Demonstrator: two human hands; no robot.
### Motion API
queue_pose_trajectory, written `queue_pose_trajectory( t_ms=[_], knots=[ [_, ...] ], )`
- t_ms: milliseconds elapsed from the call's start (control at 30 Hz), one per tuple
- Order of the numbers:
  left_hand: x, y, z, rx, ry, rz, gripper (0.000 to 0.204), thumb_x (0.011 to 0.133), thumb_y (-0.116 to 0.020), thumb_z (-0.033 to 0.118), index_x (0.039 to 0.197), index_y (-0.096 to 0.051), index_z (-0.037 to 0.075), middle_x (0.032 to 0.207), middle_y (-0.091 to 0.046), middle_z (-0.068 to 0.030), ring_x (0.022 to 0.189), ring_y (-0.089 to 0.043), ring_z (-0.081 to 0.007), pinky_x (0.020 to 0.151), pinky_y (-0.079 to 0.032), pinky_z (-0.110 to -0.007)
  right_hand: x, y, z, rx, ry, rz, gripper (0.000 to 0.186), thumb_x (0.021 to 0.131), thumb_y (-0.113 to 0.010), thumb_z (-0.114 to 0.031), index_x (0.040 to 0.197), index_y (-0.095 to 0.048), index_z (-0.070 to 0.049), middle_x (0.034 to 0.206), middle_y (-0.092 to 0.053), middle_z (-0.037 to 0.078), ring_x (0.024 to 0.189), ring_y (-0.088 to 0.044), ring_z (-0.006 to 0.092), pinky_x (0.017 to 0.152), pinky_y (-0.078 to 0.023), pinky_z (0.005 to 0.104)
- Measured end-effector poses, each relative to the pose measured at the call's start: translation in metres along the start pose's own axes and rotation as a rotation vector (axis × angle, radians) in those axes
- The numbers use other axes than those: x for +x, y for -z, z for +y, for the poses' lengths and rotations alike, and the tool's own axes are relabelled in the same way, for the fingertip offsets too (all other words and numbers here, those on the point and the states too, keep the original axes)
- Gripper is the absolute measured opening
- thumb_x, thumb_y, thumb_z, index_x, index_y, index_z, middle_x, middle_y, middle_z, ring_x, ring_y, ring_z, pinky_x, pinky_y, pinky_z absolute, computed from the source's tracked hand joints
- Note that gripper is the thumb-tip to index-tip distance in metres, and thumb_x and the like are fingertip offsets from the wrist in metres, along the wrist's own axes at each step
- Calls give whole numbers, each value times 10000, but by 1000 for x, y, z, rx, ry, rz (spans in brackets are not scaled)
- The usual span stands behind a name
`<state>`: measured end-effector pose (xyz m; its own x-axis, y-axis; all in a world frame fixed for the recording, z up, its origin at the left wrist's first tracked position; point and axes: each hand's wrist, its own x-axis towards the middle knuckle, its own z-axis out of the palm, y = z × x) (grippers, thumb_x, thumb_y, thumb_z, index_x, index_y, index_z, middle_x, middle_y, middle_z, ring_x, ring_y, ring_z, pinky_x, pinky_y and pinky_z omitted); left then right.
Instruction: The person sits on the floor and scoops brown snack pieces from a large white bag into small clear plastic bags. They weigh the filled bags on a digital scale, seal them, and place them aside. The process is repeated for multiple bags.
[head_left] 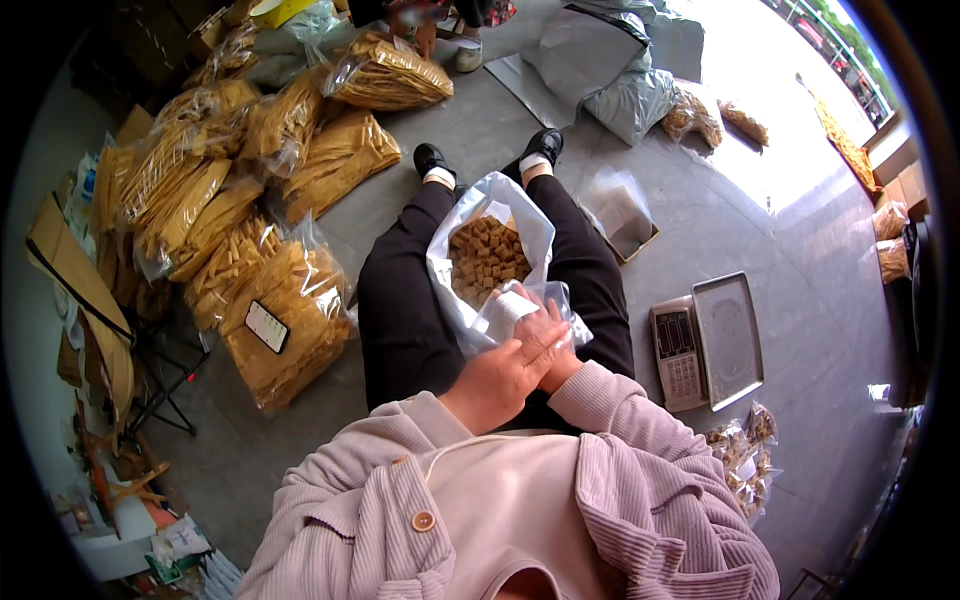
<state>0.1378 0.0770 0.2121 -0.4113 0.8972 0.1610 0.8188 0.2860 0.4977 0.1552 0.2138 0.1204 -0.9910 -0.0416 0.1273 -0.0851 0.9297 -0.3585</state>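
Observation:
Between my legs stands an open white plastic bag [541,240] with many small brown cubes [487,255] inside. Over its near edge, my right hand [540,325] is closed on a small clear plastic bag [577,330], whose film covers part of the fingers. A white label or patch [507,312] shows beside those fingers. My left hand [500,378] crosses in from the left, its fingers pressed together against the right hand and the film. The hands overlap, so some fingertips are hidden.
Large clear bags of tan strips [290,335] pile up on the left, one bearing a phone [267,327]. A scale [678,355] with a metal tray [728,340] and small filled packets [742,460] lie right. Ahead are grey sacks [635,100] and another person's hand [426,42].

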Motion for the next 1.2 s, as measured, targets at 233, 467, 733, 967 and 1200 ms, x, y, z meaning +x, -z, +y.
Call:
queue_pose_trajectory(
  t_ms=[233,467,733,967,1200],
  knots=[
    [-1,2,-12,67,84,252,346,776,-597,17,1108,-680,66,1202,-641,-29,800,-610,-232,745,-542,-315,-15,14,-15,58,86,-390,347,878,-532,-223,1166,-604,-43,1214,-584,209,1178,-548,333,943,-448,520],
    [-11,6,-24,40,151,253,271,752,-617,27,1002,-711,74,1081,-674,-10,833,-612,-228,761,-535,-328,-11,42,-25,148,188,-653,304,880,-528,-120,1159,-593,-19,1199,-597,204,1151,-575,341,931,-486,441],
    [-4,-2,-13,-66,157,259,317,740,-582,-7,1022,-702,74,1026,-670,-38,888,-623,-252,769,-526,-340,-30,3,-15,171,280,-286,450,886,-570,-277,1259,-524,-29,1274,-543,209,1228,-509,390,1058,-306,623],
    [-6,28,-32,-65,136,287,346,686,-663,-67,987,-728,90,1046,-666,-42,878,-625,-241,745,-520,-313,-13,44,-11,210,130,-483,692,830,-666,-361,1394,-397,-64,1339,-514,199,1246,-503,351,1068,-232,665],
    [7,37,-56,-764,362,389,275,922,-625,87,1195,-650,68,1153,-598,-62,928,-585,-103,747,-484,-212,11,44,8,214,51,-240,762,721,-754,-422,1365,-493,-109,1442,-386,173,1362,-337,361,1108,-140,648]
  ],
)
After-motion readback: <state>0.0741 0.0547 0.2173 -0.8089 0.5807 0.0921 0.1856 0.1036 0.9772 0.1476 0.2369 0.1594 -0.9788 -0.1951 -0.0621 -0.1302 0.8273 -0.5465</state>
